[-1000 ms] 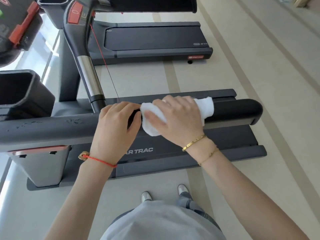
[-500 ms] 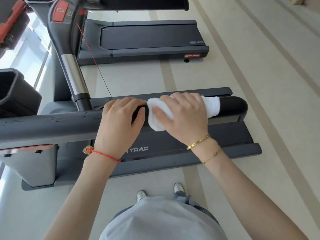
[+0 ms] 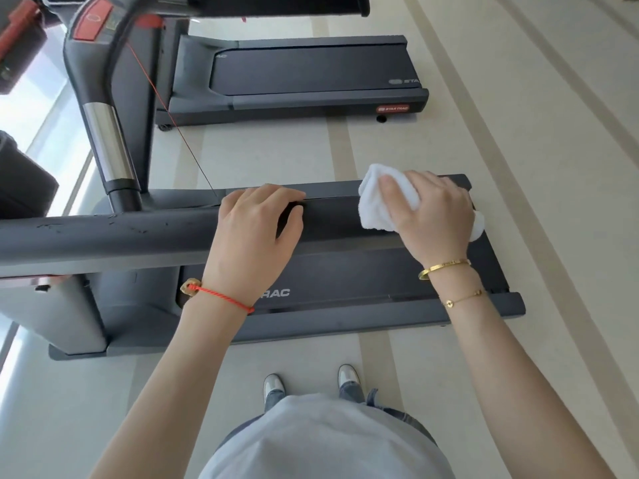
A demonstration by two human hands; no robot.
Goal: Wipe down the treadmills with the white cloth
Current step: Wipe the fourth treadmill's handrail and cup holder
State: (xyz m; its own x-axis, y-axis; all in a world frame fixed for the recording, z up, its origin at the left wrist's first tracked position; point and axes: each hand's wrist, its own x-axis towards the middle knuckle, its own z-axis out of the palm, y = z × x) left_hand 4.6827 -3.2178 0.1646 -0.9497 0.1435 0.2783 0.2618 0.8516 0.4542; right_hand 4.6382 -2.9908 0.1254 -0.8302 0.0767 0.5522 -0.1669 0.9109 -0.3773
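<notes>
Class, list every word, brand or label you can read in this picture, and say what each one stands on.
"STAR TRAC": red badge on the far treadmill's rear rail.
"STA", cut off: far treadmill's belt.
"RAC", partly hidden: near treadmill's deck.
Red console button: symbol too blurred to read.

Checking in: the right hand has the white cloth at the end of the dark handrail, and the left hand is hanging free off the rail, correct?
Not quite. In the head view the left hand rests on the dark handrail, fingers curled over it, not hanging free. The right hand does hold the white cloth at the rail's end.
</notes>
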